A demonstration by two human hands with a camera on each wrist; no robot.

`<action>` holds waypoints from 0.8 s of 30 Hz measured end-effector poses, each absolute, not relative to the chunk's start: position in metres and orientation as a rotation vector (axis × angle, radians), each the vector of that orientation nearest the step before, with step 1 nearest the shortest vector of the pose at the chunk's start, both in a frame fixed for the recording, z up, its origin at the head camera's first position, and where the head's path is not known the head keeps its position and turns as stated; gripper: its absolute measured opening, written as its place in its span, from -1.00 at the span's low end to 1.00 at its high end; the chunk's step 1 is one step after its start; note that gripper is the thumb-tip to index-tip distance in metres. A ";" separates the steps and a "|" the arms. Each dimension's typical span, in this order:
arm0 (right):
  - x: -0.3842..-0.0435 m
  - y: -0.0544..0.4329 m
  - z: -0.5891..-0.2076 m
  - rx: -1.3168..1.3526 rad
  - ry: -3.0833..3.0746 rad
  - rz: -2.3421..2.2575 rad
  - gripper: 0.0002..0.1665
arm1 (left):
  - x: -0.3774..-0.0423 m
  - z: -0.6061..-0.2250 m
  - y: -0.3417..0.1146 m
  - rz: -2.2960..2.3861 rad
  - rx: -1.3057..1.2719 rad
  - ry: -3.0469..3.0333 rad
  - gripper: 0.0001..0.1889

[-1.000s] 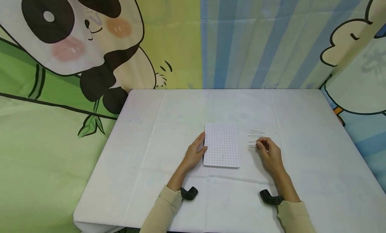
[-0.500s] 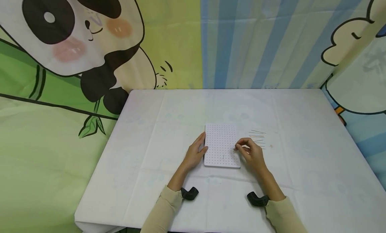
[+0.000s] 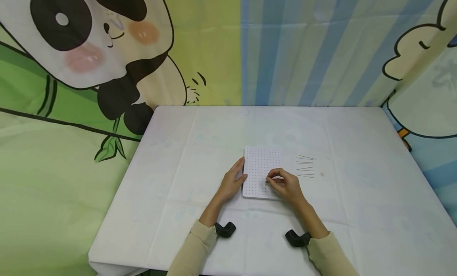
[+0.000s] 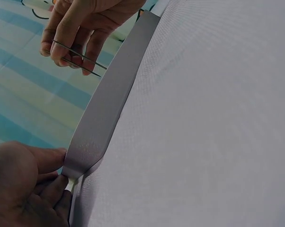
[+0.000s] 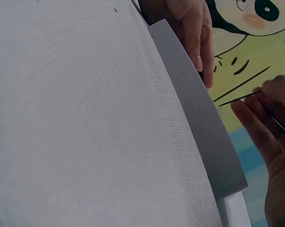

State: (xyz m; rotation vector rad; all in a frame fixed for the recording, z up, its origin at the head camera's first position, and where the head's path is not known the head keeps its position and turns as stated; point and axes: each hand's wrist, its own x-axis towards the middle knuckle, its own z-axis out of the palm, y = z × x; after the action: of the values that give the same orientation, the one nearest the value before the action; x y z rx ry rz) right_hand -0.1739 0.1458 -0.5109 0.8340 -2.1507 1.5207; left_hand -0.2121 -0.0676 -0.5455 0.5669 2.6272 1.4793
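A white pegboard [image 3: 257,159] with rows of small holes lies on the table. My left hand [image 3: 231,184] rests along its left edge, fingers extended down the side and thumb touching the rim. One thin dark needle [image 5: 242,84] stands tilted on the board, as the right wrist view shows. Over the lower part of the board, my right hand [image 3: 287,187] pinches another needle [image 5: 236,100] between thumb and fingertips. Its lower tip points at the board, close beside the standing needle's base. Several loose needles [image 3: 305,162] lie in a loose column right of the board.
A white cloth covers the table [image 3: 200,149]. Behind it hangs a printed curtain [image 3: 203,50] with a panda and stripes. A black wrist mount [image 3: 225,230] sits at the left cuff, another wrist mount [image 3: 298,238] at the right.
My right hand has moved left from the loose needles to over the board, carrying a needle. My left hand stays at the board's edge.
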 end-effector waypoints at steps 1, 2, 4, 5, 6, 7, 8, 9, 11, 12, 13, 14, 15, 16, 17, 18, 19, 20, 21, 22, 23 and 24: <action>-0.172 0.144 -0.506 0.840 -2.153 1.509 -0.74 | -0.212 -0.545 -0.068 1.477 0.572 2.630 -0.38; -0.172 0.144 -0.506 0.847 -2.150 1.499 -0.74 | -0.212 -0.545 -0.068 1.474 0.577 2.633 -0.38; -0.170 0.142 -0.501 0.862 -2.142 1.477 -0.74 | -0.212 -0.545 -0.068 1.474 0.583 2.633 -0.38; -0.170 0.142 -0.501 0.869 -2.138 1.469 -0.73 | -0.212 -0.545 -0.068 1.476 0.586 2.633 -0.38; -0.170 0.142 -0.501 0.875 -2.137 1.464 -0.73 | -0.211 -0.545 -0.068 1.477 0.587 2.631 -0.38; -0.170 0.142 -0.501 0.878 -2.135 1.467 -0.73 | -0.211 -0.545 -0.068 1.479 0.589 2.631 -0.38; -0.170 0.141 -0.502 0.882 -2.132 1.467 -0.73 | -0.211 -0.545 -0.068 1.480 0.591 2.630 -0.38; -0.170 0.141 -0.503 0.887 -2.131 1.468 -0.73 | -0.211 -0.545 -0.068 1.481 0.592 2.630 -0.37; -0.170 0.142 -0.505 0.898 -2.128 1.468 -0.72 | -0.212 -0.546 -0.068 1.480 0.594 2.631 -0.37; -0.170 0.142 -0.505 0.900 -2.130 1.466 -0.72 | -0.212 -0.546 -0.068 1.479 0.592 2.631 -0.37; -0.170 0.142 -0.505 0.904 -2.133 1.464 -0.73 | -0.212 -0.546 -0.068 1.478 0.591 2.632 -0.37; -0.170 0.142 -0.506 0.908 -2.137 1.461 -0.73 | -0.212 -0.546 -0.068 1.477 0.589 2.633 -0.37; -0.170 0.142 -0.506 0.913 -2.141 1.456 -0.73 | -0.212 -0.546 -0.068 1.476 0.586 2.632 -0.37; -0.170 0.142 -0.506 0.918 -2.145 1.449 -0.74 | -0.212 -0.546 -0.068 1.476 0.586 2.633 -0.37; -0.169 0.141 -0.505 0.921 -2.151 1.446 -0.74 | -0.212 -0.546 -0.068 1.476 0.585 2.633 -0.37; -0.169 0.141 -0.505 0.923 -2.157 1.440 -0.74 | -0.212 -0.546 -0.068 1.475 0.583 2.634 -0.37; -0.169 0.141 -0.504 0.927 -2.161 1.437 -0.75 | -0.212 -0.546 -0.068 1.476 0.584 2.635 -0.37; -0.169 0.141 -0.504 0.929 -2.166 1.437 -0.75 | -0.212 -0.546 -0.068 1.476 0.586 2.637 -0.37; -0.169 0.141 -0.503 0.931 -2.169 1.436 -0.74 | -0.212 -0.546 -0.068 1.475 0.586 2.637 -0.37; -0.170 0.141 -0.503 0.933 -2.171 1.436 -0.74 | -0.212 -0.546 -0.068 1.476 0.588 2.639 -0.37; -0.170 0.141 -0.503 0.932 -2.175 1.441 -0.74 | -0.212 -0.545 -0.068 1.478 0.589 2.638 -0.37; -0.170 0.141 -0.503 0.933 -2.178 1.443 -0.74 | -0.212 -0.545 -0.068 1.479 0.588 2.639 -0.37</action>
State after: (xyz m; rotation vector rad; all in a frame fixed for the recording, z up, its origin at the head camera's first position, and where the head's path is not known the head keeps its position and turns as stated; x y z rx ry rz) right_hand -0.1704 0.1411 -0.5034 0.9327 -2.1780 1.4428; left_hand -0.2122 -0.0682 -0.5453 0.5877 2.6388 1.4787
